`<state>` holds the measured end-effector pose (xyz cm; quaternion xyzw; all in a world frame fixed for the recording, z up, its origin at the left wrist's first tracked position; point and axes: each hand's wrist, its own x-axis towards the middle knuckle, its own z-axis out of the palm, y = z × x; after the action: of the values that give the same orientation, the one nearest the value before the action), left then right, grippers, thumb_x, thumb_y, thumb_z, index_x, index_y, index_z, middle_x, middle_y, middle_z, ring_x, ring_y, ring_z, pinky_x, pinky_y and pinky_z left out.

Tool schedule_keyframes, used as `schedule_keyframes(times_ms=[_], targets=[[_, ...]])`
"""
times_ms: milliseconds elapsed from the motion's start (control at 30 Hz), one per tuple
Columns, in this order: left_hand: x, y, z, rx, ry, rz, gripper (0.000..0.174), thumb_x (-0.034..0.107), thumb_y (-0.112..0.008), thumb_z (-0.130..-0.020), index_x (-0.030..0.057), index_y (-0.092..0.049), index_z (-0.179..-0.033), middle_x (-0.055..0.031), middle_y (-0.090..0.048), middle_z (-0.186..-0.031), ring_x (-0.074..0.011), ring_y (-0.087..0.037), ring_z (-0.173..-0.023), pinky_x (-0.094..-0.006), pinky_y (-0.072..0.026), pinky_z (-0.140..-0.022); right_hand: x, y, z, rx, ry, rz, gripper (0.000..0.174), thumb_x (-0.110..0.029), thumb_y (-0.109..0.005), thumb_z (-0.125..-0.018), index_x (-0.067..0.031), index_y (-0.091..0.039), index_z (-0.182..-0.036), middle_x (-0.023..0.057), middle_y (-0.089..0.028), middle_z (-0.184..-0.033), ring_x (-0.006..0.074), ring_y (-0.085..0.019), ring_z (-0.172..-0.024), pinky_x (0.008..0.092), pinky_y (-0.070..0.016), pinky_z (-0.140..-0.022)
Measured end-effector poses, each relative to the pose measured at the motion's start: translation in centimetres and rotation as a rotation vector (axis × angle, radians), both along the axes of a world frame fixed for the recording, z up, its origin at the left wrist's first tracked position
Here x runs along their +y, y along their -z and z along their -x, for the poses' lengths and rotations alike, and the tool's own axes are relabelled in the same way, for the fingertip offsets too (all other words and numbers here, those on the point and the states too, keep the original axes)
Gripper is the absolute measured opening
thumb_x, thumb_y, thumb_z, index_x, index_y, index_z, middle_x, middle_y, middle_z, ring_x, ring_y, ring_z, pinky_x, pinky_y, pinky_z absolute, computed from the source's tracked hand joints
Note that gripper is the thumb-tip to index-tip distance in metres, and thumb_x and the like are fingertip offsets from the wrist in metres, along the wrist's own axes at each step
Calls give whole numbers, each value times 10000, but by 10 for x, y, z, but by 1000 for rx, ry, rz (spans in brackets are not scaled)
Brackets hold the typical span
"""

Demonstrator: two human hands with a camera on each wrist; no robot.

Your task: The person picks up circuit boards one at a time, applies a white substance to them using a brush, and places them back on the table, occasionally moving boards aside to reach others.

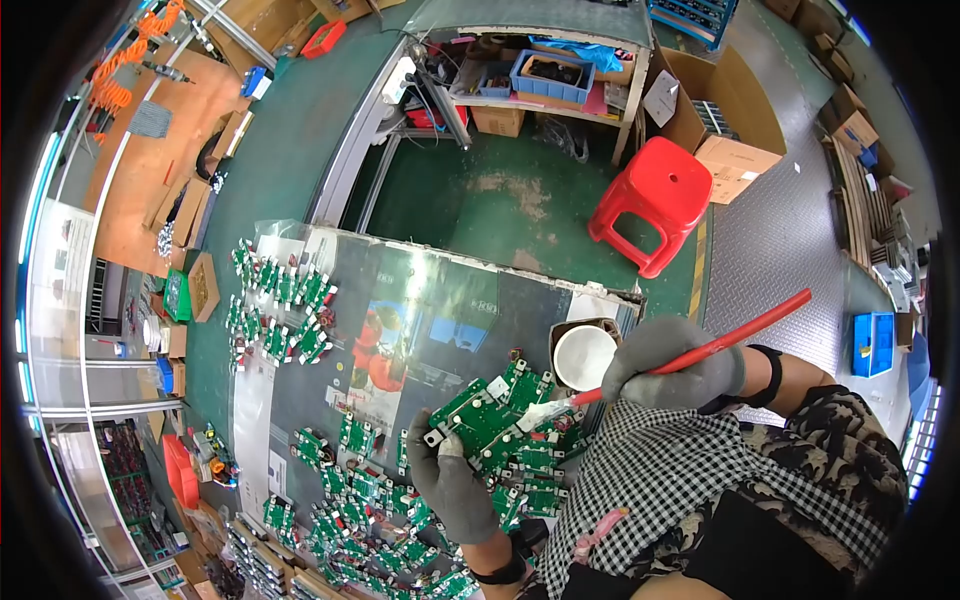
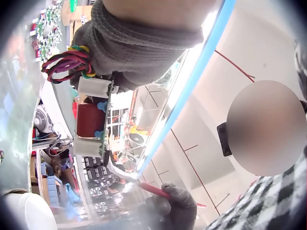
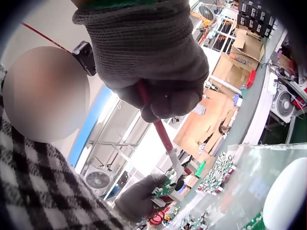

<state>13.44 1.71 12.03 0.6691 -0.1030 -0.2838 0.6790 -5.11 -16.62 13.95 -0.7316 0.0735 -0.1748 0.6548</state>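
My gloved left hand grips a green circuit board by its edge, above the worktable. Seen edge-on in the left wrist view, that board carries a dark red block between white parts, and a bundle of coloured wires hangs beside the hand. In my gloved right hand is a red-handled brush, pinched near its lower half. White bristles or paste at the brush tip overlap the board's face in the head view. Close to the right hand stands a round white tub.
Many loose circuit boards cover the near part of the table, with another cluster at the far left. A red stool stands beyond the table. Past it are a cardboard box and a shelf holding a blue bin.
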Motion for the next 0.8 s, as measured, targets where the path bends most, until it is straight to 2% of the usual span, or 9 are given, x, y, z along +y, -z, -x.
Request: schedule_keyframes(times_ms=[300, 400, 467, 500, 533, 600, 667, 733, 800], targets=[[9, 10, -7, -18, -2, 6, 442, 85, -448, -863, -13, -421, -1293, -112, -551, -1083, -167, -577, -894, -278, -500, -749, -1, -1, -8, 27, -45, 38, 165, -20, -511, -791, 19, -638, -887, 69, -610, -711, 155, -560, -573, 285, -438, -542], [6, -1, -8, 60, -143, 50, 477, 74, -445, -846, -4, -376, -1311, -131, -522, -1119, -188, -560, -928, -308, -500, -775, -5, -3, -7, 41, 9, -38, 175, -11, -501, -805, 17, -633, -916, 44, -609, -751, 122, -560, -622, 275, -435, -541], [7, -1, -10, 97, -147, 100, 536, 74, -449, -849, 26, -321, -1366, -139, -507, -1172, -206, -567, -959, -332, -521, -775, 4, -7, -15, 204, 126, -202, 130, -13, -507, -822, 18, -615, -889, 37, -599, -776, 88, -554, -709, 254, -453, -567], [5, -1, -10, 148, -128, 158, 558, 85, -466, -851, 32, -300, -1381, -138, -506, -1183, -209, -569, -968, -332, -523, -775, 11, -2, -24, 227, 141, -225, 199, -5, -535, -830, 19, -567, -1025, 51, -606, -845, 104, -569, -753, 241, -463, -636], [3, 0, -9, 198, -106, 218, 582, 96, -483, -854, 39, -280, -1396, -137, -504, -1194, -212, -571, -977, -332, -524, -774, 15, 8, -32, 220, 145, -218, 199, -5, -535, -830, 19, -567, -1025, 51, -606, -845, 104, -569, -753, 241, -463, -636], [-4, 8, -2, 246, -51, 391, 637, 136, -532, -881, 28, -211, -1421, -142, -459, -1282, -230, -527, -1095, -356, -469, -901, 22, 29, -47, 58, 96, -232, 271, -22, -568, -838, -14, -502, -1100, 40, -576, -940, 88, -551, -832, 242, -466, -693], [-13, 8, 9, 275, 13, 446, 655, 131, -526, -889, 20, -172, -1429, -138, -423, -1322, -234, -485, -1150, -375, -420, -964, 31, 31, -58, 88, 100, -256, 352, -76, -571, -853, -46, -443, -1180, 31, -557, -959, 98, -557, -861, 236, -491, -673], [-17, 5, 16, 240, 112, 373, 701, 194, -563, -879, 20, -164, -1428, -130, -393, -1347, -252, -446, -1190, -406, -380, -1001, 29, 27, -59, 124, 100, -284, 438, -130, -574, -868, -78, -384, -1260, 21, -537, -978, 108, -564, -890, 230, -516, -652], [-18, -3, 14, 185, 268, 271, 815, 326, -653, -827, 18, -184, -1418, -140, -393, -1338, -267, -432, -1203, -418, -366, -1012, 22, 20, -56, 211, 117, -585, 438, -167, -616, -844, -70, -413, -1221, 22, -536, -988, 120, -547, -933, 240, -509, -710]])
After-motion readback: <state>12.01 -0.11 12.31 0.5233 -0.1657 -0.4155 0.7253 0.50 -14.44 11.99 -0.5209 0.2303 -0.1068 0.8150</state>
